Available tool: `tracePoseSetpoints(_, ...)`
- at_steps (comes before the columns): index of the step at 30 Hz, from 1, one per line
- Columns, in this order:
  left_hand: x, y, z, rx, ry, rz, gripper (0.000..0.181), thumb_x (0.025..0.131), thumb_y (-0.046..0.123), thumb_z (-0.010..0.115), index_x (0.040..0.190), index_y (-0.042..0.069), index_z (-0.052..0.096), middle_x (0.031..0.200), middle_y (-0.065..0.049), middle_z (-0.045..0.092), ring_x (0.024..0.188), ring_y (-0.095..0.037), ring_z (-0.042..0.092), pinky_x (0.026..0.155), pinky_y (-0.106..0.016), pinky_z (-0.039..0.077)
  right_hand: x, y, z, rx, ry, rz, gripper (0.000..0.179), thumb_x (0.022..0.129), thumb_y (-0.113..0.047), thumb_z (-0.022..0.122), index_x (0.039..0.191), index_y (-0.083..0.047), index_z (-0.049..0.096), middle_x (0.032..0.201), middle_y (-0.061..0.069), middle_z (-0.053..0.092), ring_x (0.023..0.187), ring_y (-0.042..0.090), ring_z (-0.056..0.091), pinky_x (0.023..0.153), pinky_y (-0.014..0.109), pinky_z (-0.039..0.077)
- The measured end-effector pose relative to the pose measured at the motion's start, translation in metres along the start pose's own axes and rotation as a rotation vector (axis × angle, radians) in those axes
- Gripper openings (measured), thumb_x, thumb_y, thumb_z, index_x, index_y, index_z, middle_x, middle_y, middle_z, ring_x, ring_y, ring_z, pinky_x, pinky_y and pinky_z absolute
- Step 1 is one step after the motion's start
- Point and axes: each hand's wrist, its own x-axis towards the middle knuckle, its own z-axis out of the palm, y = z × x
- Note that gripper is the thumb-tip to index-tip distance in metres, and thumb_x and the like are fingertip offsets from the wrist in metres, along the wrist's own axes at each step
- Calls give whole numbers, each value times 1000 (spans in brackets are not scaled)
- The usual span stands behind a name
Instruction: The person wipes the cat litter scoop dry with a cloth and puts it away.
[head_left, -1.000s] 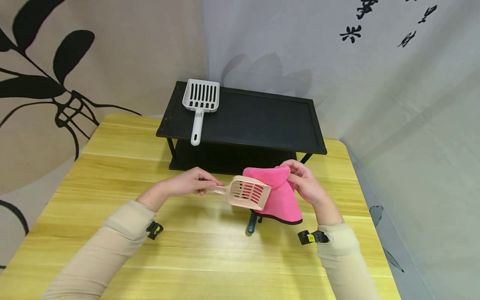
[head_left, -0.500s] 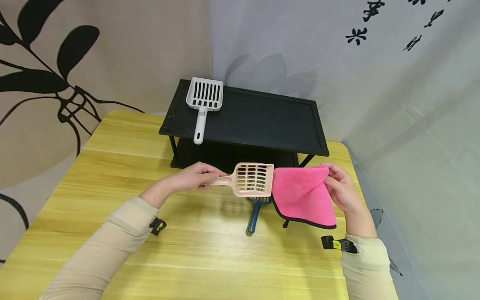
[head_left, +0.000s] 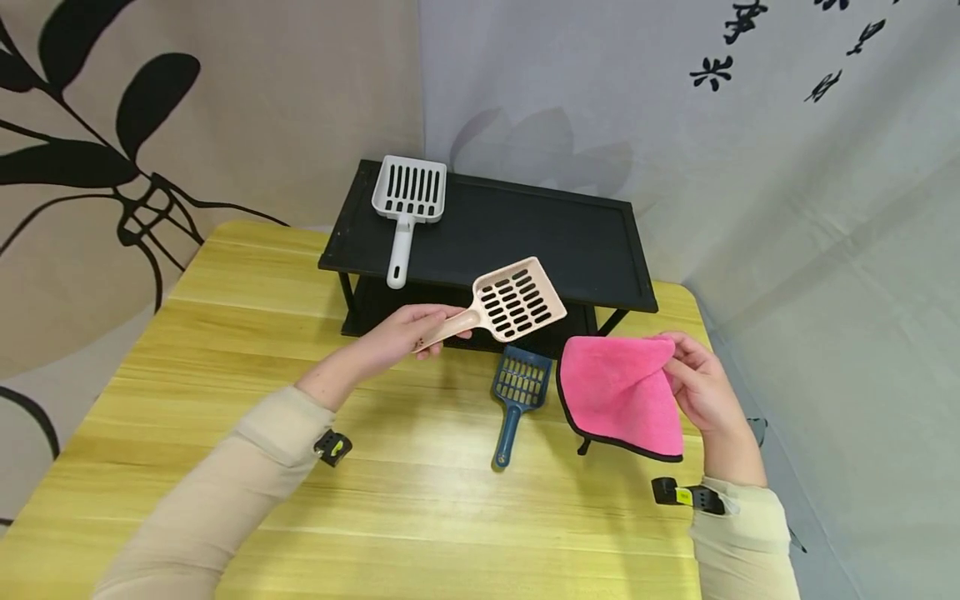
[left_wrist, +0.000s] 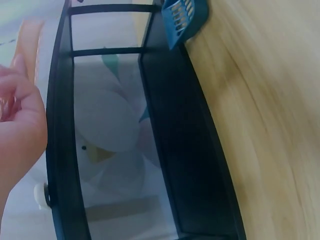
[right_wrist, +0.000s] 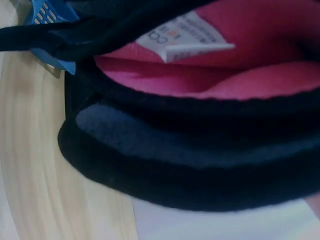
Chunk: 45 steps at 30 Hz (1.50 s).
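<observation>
Head, left hand (head_left: 405, 336): pinching beige litter scoop (head_left: 520, 300) before two-tier rack (head_left: 525, 242).
Right hand (head_left: 702, 385): pinching pink cloth (head_left: 618, 392) at four o'clock.
Progress: seemingly partway, with white litter scoop (head_left: 406, 217) on rack; perhaps remaining, blue litter scoop (head_left: 513, 405) on table (head_left: 420, 517).
Room: along rack toward three o'clock.
Left wrist, rack edge (left_wrist: 197, 102): slanting twelve to five.
Right wrist, grip: cannot tell.

beige scoop (head_left: 480, 317) – smooth plastic, cloth (head_left: 618, 392) – matt

Right-wrist view: pink cloth (right_wrist: 200, 82) cut off, label (right_wrist: 187, 36) blurred.
</observation>
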Motion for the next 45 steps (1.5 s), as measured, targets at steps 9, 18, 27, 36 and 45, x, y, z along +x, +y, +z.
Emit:
tracePoseSetpoints(9,12,7,2,-24,149,-16,41,104,25,30,142,12,40,116,-3,56,75,-10,41,56,-19,34,-3,4,0,-44,43,46,36,96,12,33,109,-8,60,101,-1,67,80,7,64,65,16,52)
tracePoseSetpoints(18,18,13,5,-43,164,-45,51,99,13,44,147,9,28,134,-10,46,92,-13,41,62,-18,40,-4,8,-2,-46,38,51,37,96,11,34,109,-9,61,100,-1,67,78,6,63,63,15,52)
tracePoseSetpoints(27,28,18,13,-19,257,-92,56,99,16,46,148,9,19,120,-11,41,75,-14,38,57,-19,38,-5,12,1,-100,68,66,36,95,11,36,108,-11,62,100,-3,68,80,6,65,65,16,53)
tracePoseSetpoints(36,38,26,21,-34,337,-187,60,97,26,50,142,6,16,134,-13,35,94,-18,40,69,-24,45,-7,14,2,-117,74,92,37,96,9,36,108,-12,63,98,-4,68,81,6,65,68,16,53)
tracePoseSetpoints(45,27,23,17,-116,243,-248,49,102,35,31,137,0,25,110,-6,44,81,-11,51,63,-21,50,-13,13,0,-118,75,91,35,96,9,36,107,-12,62,99,-5,68,80,5,64,66,16,53)
